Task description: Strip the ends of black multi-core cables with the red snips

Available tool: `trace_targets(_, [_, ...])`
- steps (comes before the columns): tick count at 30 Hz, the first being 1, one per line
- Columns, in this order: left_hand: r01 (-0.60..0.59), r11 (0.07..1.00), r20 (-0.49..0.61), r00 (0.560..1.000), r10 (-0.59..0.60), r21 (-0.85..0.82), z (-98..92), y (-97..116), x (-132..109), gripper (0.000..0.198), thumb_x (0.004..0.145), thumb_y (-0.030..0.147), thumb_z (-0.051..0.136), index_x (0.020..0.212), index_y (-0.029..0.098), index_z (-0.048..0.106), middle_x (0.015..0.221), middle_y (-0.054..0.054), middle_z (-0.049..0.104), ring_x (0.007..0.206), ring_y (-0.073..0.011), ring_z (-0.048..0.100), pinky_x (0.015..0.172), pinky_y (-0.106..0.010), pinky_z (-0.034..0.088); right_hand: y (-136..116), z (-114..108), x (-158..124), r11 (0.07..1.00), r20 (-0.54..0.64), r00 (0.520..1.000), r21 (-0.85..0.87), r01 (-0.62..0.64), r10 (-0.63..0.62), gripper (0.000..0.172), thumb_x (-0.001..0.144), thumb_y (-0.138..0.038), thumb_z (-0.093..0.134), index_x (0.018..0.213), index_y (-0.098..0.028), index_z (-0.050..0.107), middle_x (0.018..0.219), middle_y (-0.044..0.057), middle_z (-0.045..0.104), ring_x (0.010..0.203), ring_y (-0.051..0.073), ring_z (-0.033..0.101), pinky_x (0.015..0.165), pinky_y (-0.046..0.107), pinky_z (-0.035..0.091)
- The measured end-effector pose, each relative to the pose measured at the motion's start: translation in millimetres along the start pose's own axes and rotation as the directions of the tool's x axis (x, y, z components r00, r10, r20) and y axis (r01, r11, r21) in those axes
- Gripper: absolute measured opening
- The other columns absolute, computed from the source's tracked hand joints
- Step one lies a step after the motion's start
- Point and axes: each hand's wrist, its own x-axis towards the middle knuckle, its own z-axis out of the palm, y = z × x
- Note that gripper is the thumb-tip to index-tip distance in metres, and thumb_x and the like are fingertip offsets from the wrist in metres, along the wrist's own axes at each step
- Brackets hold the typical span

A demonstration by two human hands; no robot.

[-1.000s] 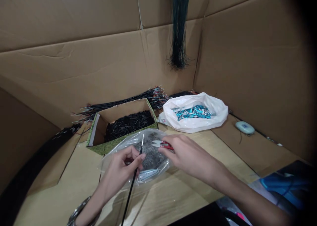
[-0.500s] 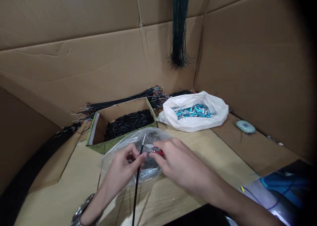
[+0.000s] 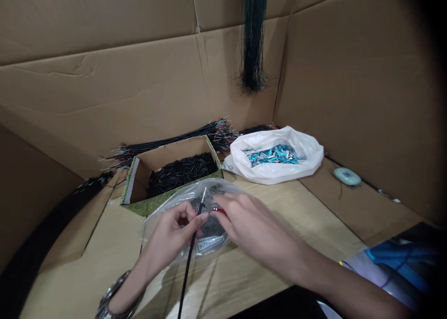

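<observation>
My left hand (image 3: 174, 228) is pinching a thin black wire (image 3: 189, 268) that runs down past my wrist, with its bare tip pointing up. My right hand (image 3: 251, 228) is close to the wire's tip and closes over a pair of red-handled thread snips (image 3: 218, 210), which are mostly hidden by my fingers. Beneath both hands lies a clear plastic bag (image 3: 174, 207) of grey material, with a printed label (image 3: 209, 244) showing through it. A metal watch (image 3: 113, 298) circles my left wrist.
A green-patterned box (image 3: 146, 206) holds short black wire pieces. Long wire bundles (image 3: 174, 141) lie behind it. A white plastic bag (image 3: 300, 165) holds teal-and-silver pieces. A dark wire bundle (image 3: 253, 44) hangs against the cardboard walls. A pale round device (image 3: 347, 176) sits at right.
My hands have moved closer together around the wire's tip. My right hand now covers most of the snips, and the view has tilted slightly upward.
</observation>
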Motion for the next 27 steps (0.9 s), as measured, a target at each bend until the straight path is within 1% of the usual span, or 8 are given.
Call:
trace_targets(4, [0.036, 0.999, 0.006, 0.999, -0.036, -0.022, -5.0, -2.6, 0.3, 0.038, 0.089, 0.048, 0.068, 0.071, 0.021, 0.049, 0.06, 0.004, 0.064, 0.049, -0.0128, 0.058, 0.051, -0.023, 0.047, -2.4, -5.6, -2.3, 0.989, 0.038, 0.989, -0.014, -0.146, 0.146, 0.016, 0.099, -0.023, 0.055, 0.101, -0.018, 0.07, 0.097, 0.009, 0.076, 0.09, 0.027, 0.07, 0.07, 0.035, 0.042])
trace_targets(6, [0.048, 0.998, 0.009, 0.999, -0.048, -0.027, -4.9, -3.2, 0.6, 0.038, 0.088, 0.049, 0.069, 0.071, 0.021, 0.049, 0.06, 0.003, 0.065, 0.049, -0.0127, 0.058, 0.05, -0.022, 0.046, -2.4, -5.6, -2.4, 0.988, 0.035, 0.987, -0.011, -0.154, 0.154, 0.016, 0.099, -0.024, 0.055, 0.1, -0.018, 0.07, 0.095, 0.009, 0.076, 0.089, 0.028, 0.07, 0.069, 0.035, 0.041])
trace_targets(13, [0.043, 0.999, 0.001, 0.999, -0.043, -0.01, 0.5, -1.9, 2.4, 0.036, 0.087, 0.045, 0.071, 0.069, 0.021, 0.05, 0.059, 0.003, 0.065, 0.048, -0.0133, 0.057, 0.05, -0.023, 0.046, 2.3, 4.1, 0.5, 0.997, -0.026, 0.997, 0.032, -0.065, 0.066, 0.017, 0.099, -0.024, 0.054, 0.093, -0.018, 0.069, 0.089, 0.008, 0.073, 0.084, 0.024, 0.066, 0.063, 0.032, 0.036])
trace_targets(19, [0.028, 1.0, -0.003, 1.0, -0.028, 0.0, 1.1, -1.5, 1.2, 0.034, 0.086, 0.041, 0.072, 0.068, 0.021, 0.051, 0.057, 0.003, 0.065, 0.048, -0.0137, 0.056, 0.049, -0.023, 0.043, 8.8, 8.5, 0.3, 1.0, -0.023, 1.0, 0.022, -0.008, 0.009, 0.019, 0.098, -0.02, 0.052, 0.087, -0.017, 0.067, 0.081, 0.006, 0.069, 0.072, 0.018, 0.06, 0.059, 0.032, 0.031])
trace_targets(21, [0.027, 1.0, 0.008, 1.0, -0.027, -0.007, 1.7, -1.8, 1.3, 0.034, 0.086, 0.04, 0.072, 0.068, 0.021, 0.051, 0.057, 0.003, 0.065, 0.049, -0.0134, 0.056, 0.05, -0.023, 0.043, 10.7, 11.8, 0.9, 0.999, -0.037, 0.999, 0.003, 0.034, -0.034, 0.018, 0.098, -0.02, 0.052, 0.089, -0.017, 0.068, 0.081, 0.005, 0.068, 0.069, 0.017, 0.058, 0.058, 0.031, 0.03])
trace_targets(23, [0.032, 0.999, 0.027, 0.999, -0.031, -0.023, 2.3, -2.6, 1.8, 0.033, 0.086, 0.039, 0.073, 0.068, 0.021, 0.051, 0.057, 0.003, 0.065, 0.049, -0.0132, 0.057, 0.05, -0.022, 0.044, 11.4, 15.8, 3.7, 0.996, -0.034, 0.996, -0.053, 0.075, -0.076, 0.018, 0.098, -0.019, 0.051, 0.094, -0.016, 0.069, 0.083, 0.006, 0.069, 0.069, 0.018, 0.059, 0.057, 0.032, 0.03])
trace_targets(25, [0.044, 0.998, 0.046, 0.998, -0.042, -0.041, 2.0, -3.7, 2.5, 0.033, 0.085, 0.039, 0.073, 0.069, 0.021, 0.051, 0.057, 0.003, 0.065, 0.048, -0.013, 0.058, 0.049, -0.022, 0.045, 11.2, 19.6, 8.8, 0.988, -0.007, 0.993, -0.107, 0.113, -0.114, 0.02, 0.097, -0.014, 0.05, 0.097, -0.015, 0.069, 0.087, 0.008, 0.07, 0.072, 0.019, 0.061, 0.059, 0.032, 0.031])
trace_targets(27, [0.059, 0.997, 0.058, 0.997, -0.056, -0.057, 0.0, -4.6, 2.9, 0.034, 0.085, 0.039, 0.074, 0.069, 0.02, 0.052, 0.057, 0.003, 0.065, 0.046, -0.0122, 0.058, 0.048, -0.021, 0.045, 10.9, 22.1, 14.6, 0.982, 0.028, 0.99, -0.132, 0.138, -0.135, 0.021, 0.094, -0.007, 0.049, 0.094, -0.014, 0.07, 0.088, 0.009, 0.071, 0.075, 0.02, 0.062, 0.061, 0.033, 0.033])
